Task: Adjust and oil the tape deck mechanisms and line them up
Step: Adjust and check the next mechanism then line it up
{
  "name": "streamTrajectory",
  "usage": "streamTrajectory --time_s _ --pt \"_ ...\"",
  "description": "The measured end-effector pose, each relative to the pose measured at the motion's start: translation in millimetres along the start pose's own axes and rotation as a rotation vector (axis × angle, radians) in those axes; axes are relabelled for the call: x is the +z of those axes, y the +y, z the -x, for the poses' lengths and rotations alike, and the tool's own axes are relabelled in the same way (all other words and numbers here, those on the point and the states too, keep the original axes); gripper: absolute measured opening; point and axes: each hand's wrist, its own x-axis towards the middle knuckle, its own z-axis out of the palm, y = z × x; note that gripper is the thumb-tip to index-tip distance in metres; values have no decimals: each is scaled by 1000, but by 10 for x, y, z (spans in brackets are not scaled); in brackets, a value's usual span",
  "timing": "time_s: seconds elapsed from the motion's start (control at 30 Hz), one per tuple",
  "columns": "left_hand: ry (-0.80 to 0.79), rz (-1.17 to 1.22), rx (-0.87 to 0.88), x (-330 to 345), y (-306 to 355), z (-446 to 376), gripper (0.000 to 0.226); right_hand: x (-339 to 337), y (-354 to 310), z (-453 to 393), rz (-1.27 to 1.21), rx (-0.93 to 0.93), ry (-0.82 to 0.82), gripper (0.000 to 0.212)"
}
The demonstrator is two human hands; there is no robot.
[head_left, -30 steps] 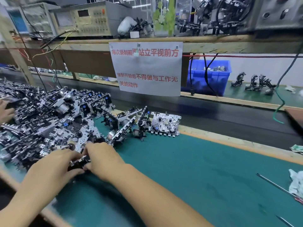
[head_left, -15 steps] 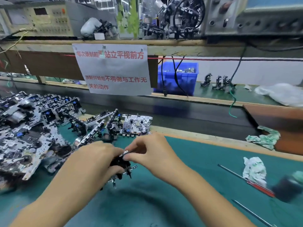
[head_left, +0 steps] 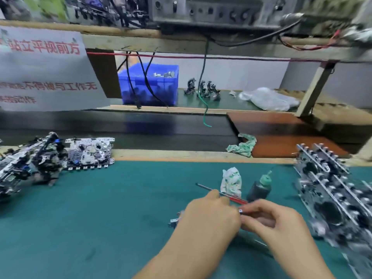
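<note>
My left hand point(head_left: 209, 216) and my right hand point(head_left: 275, 222) hold one tape deck mechanism point(head_left: 174, 220) between them, low over the green mat point(head_left: 112, 208); the hands hide nearly all of it, and only metal tabs show at its left edge. A red-handled screwdriver point(head_left: 235, 199) lies just behind the hands. Beside it stands a dark oil bottle point(head_left: 259, 189) with a green nozzle. A row of lined-up mechanisms point(head_left: 338, 198) stretches along the mat's right side. A heap of mechanisms point(head_left: 40, 158) lies at the left.
A crumpled white cloth point(head_left: 231, 182) sits behind the screwdriver and a green-printed rag point(head_left: 241, 147) lies on the dark conveyor point(head_left: 161, 127). Beyond it are a blue bin point(head_left: 149, 87), hanging cables, a plastic bag point(head_left: 267, 98) and a paper sign point(head_left: 42, 69).
Both hands lifted one mechanism out of the left heap and carried it rightward to the spot in front of the oil bottle and screwdriver; the view swung right with them.
</note>
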Motion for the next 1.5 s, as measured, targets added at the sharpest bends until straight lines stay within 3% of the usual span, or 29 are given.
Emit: streamTrajectory --time_s 0.03,0.17,0.27,0.47,0.57,0.63,0.73,0.8,0.97,1.03,1.13,1.2,1.3,1.5 --pt "-19 9 7 -7 39 5 41 -33 51 19 -24 4 19 34" --pt "214 226 133 162 -95 94 48 -30 186 66 -127 -19 66 29" --pt "143 588 99 194 -429 223 64 50 257 95 -211 -57 132 33" --pt "99 1288 -34 553 -710 412 41 105 339 116 -285 -69 161 29" --pt "121 1438 -80 645 -725 422 51 95 377 126 -317 -60 142 30" --pt "84 1450 -123 635 -747 433 66 87 385 132 -364 -47 143 24" --pt "-124 1410 -92 595 -791 508 89 92 354 153 -436 -30 122 14" --pt "-196 1328 -101 573 -792 557 86 86 345 167 -448 -16 109 23" --pt "-98 1323 -176 561 -702 590 73 78 327 191 -483 -46 95 20" --pt "-70 1263 -134 559 -697 611 80 87 337 219 -458 -113 121 28" --pt "12 1129 -52 544 -726 625 86 127 358 226 -415 -187 107 21" --pt "79 1029 0 564 -745 610 87 174 396 219 -355 -194 79 32" --pt "61 908 27 631 -738 588 92 246 423 230 -248 -161 35 19" --pt "26 870 38 706 -704 555 90 217 455 216 -96 -108 91 31"
